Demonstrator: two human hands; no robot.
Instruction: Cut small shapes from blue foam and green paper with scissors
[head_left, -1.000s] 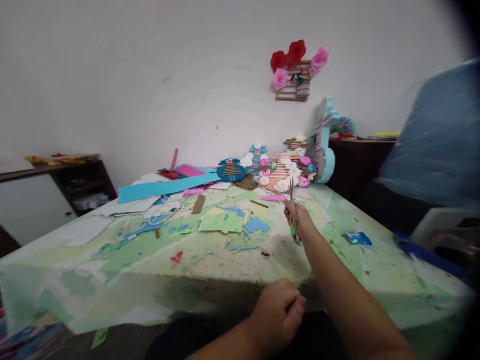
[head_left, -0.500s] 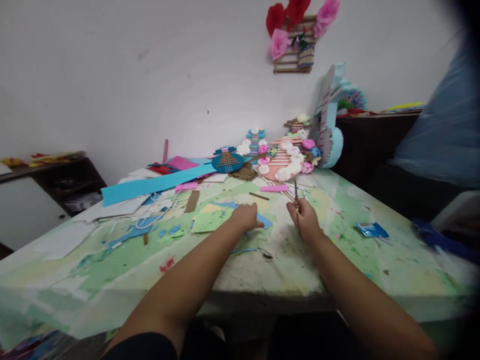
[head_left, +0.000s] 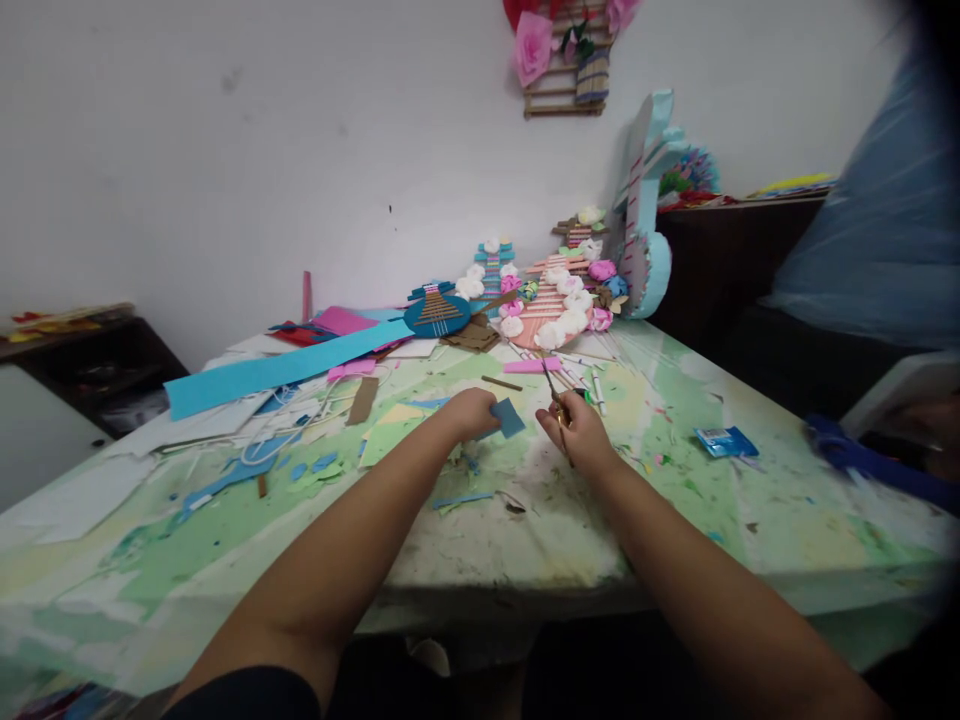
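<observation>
My left hand [head_left: 470, 412] reaches over the table and pinches a small blue foam piece [head_left: 508, 417], lifted slightly off the surface. Just to its right, my right hand [head_left: 576, 436] is closed around a pair of scissors [head_left: 553, 392] whose blades point up and away from me. The two hands are close together, about a hand's width apart. A light green sheet [head_left: 388, 437] lies just left of my left hand.
The green-stained table [head_left: 525, 520] is strewn with foam scraps. A long blue strip [head_left: 277, 370] and pink sheets lie at the far left. Finished flower crafts [head_left: 559, 300] and a blue guitar-shaped piece [head_left: 646, 240] stand at the back. A small blue packet [head_left: 725, 441] lies right.
My left hand came up from my lap, reached the blue foam piece and picked it up. My right hand with the scissors drew slightly left towards it. The camera tilted down.
</observation>
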